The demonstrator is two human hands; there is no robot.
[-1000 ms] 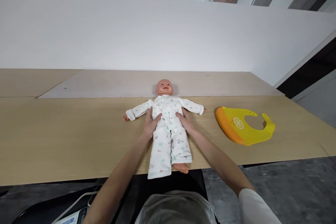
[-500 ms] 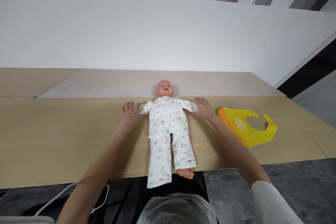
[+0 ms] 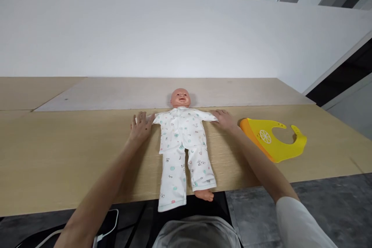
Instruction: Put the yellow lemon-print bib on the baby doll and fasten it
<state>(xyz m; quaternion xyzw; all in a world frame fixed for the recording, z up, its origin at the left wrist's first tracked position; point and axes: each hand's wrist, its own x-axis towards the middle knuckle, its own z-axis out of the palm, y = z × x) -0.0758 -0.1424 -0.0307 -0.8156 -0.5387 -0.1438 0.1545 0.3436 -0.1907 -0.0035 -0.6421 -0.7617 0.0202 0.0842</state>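
A baby doll [image 3: 181, 135] in white patterned pyjamas lies on its back on the wooden table [image 3: 58, 151], head away from me, its feet hanging over the near edge. My left hand [image 3: 140, 126] lies flat on the doll's left-side sleeve end, fingers spread. At the other sleeve end my right hand [image 3: 223, 119] rests palm down, with its fingers stretched out. Both doll arms are spread out sideways under my hands.
A yellow and orange silicone bib [image 3: 271, 139] lies on the table to the right of the doll. A white partition wall [image 3: 174, 35] stands behind the table. A white cable [image 3: 100, 236] and a dark device sit below the table's near edge.
My hands moved from the doll's chest out to its sleeve ends a second ago. Since half a second ago they have barely shifted, and the doll has slid slightly toward me.
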